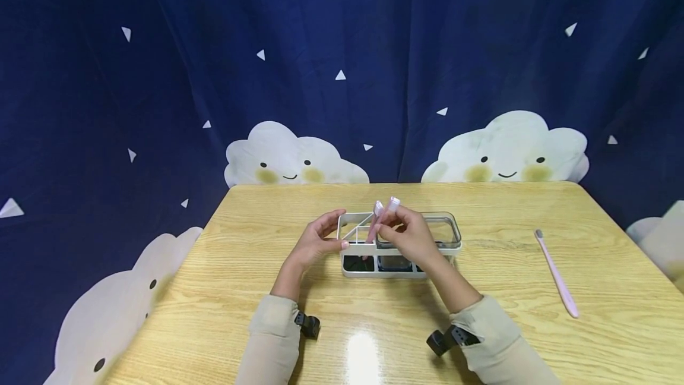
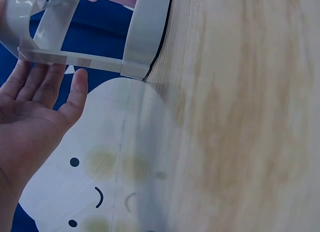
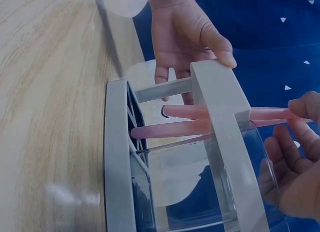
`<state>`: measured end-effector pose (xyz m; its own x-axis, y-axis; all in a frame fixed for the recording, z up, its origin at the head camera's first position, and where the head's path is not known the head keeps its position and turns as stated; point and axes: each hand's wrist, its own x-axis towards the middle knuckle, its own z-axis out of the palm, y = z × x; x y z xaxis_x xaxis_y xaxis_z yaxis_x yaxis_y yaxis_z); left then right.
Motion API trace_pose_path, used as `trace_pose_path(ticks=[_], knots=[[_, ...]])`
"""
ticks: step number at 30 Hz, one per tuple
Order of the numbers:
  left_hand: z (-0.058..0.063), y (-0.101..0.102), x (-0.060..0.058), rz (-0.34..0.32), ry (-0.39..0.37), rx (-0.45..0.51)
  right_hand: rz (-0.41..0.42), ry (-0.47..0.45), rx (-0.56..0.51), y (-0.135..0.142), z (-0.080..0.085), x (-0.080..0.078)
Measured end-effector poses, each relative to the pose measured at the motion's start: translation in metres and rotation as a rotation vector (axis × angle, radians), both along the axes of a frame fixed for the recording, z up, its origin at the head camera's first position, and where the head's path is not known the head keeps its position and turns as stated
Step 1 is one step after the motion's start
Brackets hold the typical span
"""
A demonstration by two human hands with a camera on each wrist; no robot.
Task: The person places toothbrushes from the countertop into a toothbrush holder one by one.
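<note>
A white toothbrush holder [image 1: 363,250] with a divided top frame stands mid-table. My left hand [image 1: 315,242] steadies its left end, thumb on the front rim and fingers at the back. My right hand [image 1: 414,241] pinches a pink toothbrush [image 3: 187,111] between thumb and fingers. Its handle passes down through the top frame, its lower end short of the base. Beside it, a second pink toothbrush [image 3: 170,129] stands in the holder, its handle end reaching the base. Pale covers show on both brush heads in the head view. A clear container [image 3: 175,177] sits in the holder's right part.
Another pink toothbrush [image 1: 558,281] lies on the right of the wooden table [image 1: 214,308], its dark bristle head pointing away. A dark blue curtain [image 1: 320,28] with clouds and white triangles hangs behind the table. Wrist cameras [image 1: 309,324] are strapped over both sleeves.
</note>
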<state>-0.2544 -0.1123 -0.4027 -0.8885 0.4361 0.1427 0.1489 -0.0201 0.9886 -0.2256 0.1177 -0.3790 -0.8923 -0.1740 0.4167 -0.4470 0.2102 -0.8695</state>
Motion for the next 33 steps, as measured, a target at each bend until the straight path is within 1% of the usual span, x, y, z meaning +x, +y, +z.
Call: trace_pose_path(ticks=[3, 10, 17, 21, 23, 28, 33], knots=[[-0.0003, -0.0008, -0.0001, -0.002, 0.003, -0.002, -0.012, -0.002, 0.025, -0.0022, 0.0011, -0.0011], [-0.0003, -0.0004, 0.0008, -0.002, 0.009, -0.007, -0.034, -0.030, 0.127, -0.0034, 0.0018, -0.0028], [-0.0011, -0.0008, -0.0002, -0.006, 0.011, -0.005, -0.013, -0.076, 0.212, -0.0046, 0.0043, -0.0055], [-0.0008, -0.0010, -0.0002, -0.004, 0.010, -0.006, -0.002, -0.061, 0.249, -0.0059, 0.0042, -0.0074], [-0.0006, -0.0010, 0.0000, -0.007, 0.012, -0.003, -0.011, -0.057, 0.268, -0.0060, 0.0043, -0.0075], [-0.0007, -0.0007, 0.0000, -0.010, 0.017, 0.005, -0.026, -0.068, 0.287, -0.0051, 0.0046, -0.0068], [-0.0012, -0.0006, 0.0001, -0.010, 0.006, 0.015, -0.009, -0.082, 0.278, -0.0040, 0.0047, -0.0061]])
